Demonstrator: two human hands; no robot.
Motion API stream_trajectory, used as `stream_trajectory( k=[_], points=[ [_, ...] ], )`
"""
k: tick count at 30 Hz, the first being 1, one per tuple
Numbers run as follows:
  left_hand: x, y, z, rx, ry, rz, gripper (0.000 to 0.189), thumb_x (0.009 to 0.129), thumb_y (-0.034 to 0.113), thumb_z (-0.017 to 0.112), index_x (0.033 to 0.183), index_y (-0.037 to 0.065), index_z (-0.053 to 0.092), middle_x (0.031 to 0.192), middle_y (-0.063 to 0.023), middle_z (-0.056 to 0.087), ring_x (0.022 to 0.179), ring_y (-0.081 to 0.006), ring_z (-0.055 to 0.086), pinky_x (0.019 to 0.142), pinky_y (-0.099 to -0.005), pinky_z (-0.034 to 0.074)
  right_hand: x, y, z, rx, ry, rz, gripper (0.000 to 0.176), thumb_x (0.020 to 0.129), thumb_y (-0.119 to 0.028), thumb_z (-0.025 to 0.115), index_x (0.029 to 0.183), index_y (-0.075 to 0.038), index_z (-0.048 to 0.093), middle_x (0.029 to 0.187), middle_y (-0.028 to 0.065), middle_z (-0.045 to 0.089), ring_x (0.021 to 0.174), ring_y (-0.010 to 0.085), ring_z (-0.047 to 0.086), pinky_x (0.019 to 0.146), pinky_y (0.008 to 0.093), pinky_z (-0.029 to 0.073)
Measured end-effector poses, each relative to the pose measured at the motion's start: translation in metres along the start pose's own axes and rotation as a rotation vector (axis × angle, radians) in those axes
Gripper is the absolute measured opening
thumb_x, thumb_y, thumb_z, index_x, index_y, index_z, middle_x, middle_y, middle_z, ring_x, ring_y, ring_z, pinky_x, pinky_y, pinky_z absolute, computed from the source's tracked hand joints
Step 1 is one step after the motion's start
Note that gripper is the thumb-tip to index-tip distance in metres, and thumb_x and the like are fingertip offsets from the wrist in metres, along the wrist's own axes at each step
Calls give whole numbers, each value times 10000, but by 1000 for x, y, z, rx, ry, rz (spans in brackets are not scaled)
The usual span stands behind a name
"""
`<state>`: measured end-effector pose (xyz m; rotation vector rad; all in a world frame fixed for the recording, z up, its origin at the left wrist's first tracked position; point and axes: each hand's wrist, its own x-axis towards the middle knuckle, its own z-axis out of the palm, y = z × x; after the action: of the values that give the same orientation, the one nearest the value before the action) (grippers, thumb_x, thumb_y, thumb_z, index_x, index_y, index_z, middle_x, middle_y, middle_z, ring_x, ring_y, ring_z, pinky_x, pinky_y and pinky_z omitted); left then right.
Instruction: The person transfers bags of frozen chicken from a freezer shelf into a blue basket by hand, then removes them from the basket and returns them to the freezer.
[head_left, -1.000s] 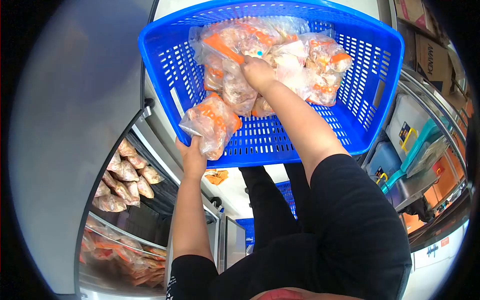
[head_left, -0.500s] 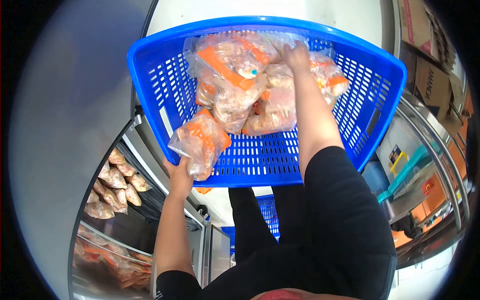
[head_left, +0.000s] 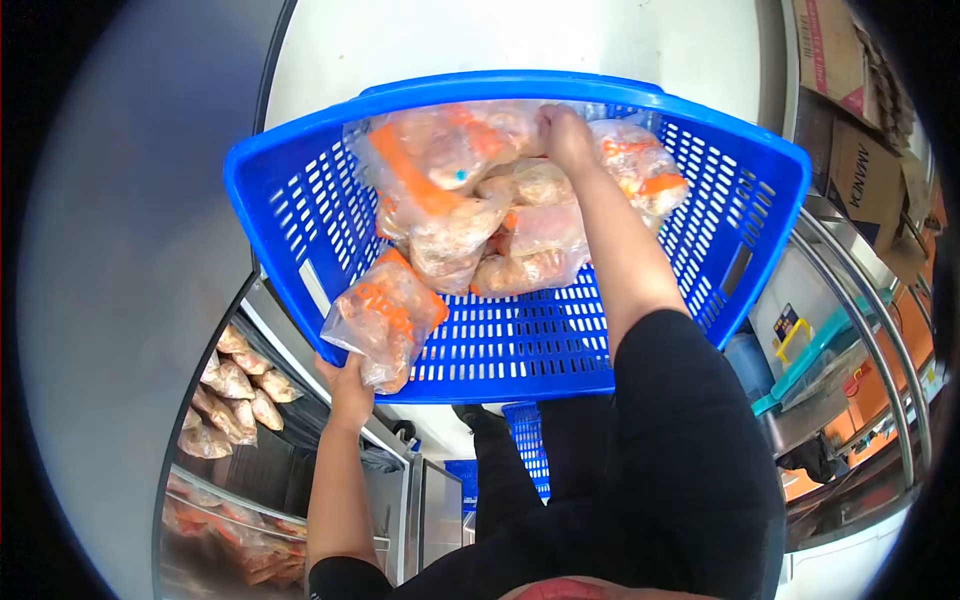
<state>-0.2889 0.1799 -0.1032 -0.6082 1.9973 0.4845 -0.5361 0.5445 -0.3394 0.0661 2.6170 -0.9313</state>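
Pinching the plastic of a striped bag (head_left: pixel 430 160), the right hand (head_left: pixel 570 138) had its fingers closed near the far side of the blue basket (head_left: pixel 520 386). The left hand (head_left: pixel 348 390) had its fingers curled on the basket's near left corner, touching a small bag (head_left: pixel 388 318) there; I could not tell if they gripped that bag too. More meat bags (head_left: pixel 535 245) lay in the basket. Left of the basket, other bags (head_left: pixel 235 390) sat on a shelf.

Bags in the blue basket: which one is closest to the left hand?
The bag at the basket's near left corner. It's right against the left hand; the other bags lie farther in.
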Motion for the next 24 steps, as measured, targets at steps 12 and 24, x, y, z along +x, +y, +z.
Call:
stream_trajectory(
  k=[12, 24],
  points=[
    [5, 13, -6, 28, 51, 3, 568, 641, -50, 554, 1167, 155, 492, 1307, -226, 223, 1220, -406, 302, 1024, -383, 272, -194, -170, -186, 292, 87, -150, 145, 729, 52, 585, 866, 4, 593, 829, 145, 584, 749, 304, 584, 649, 336, 476],
    [-213, 135, -64, -567, 300, 719, 1085, 507, 373, 829, 1340, 40, 219, 1389, -206, 227, 1293, -346, 224, 1059, -425, 195, -313, -332, -448, -145, -362, -916, 218, 654, -76, 545, 868, -48, 581, 702, 48, 494, 641, 199, 565, 532, 313, 468]
  ],
)
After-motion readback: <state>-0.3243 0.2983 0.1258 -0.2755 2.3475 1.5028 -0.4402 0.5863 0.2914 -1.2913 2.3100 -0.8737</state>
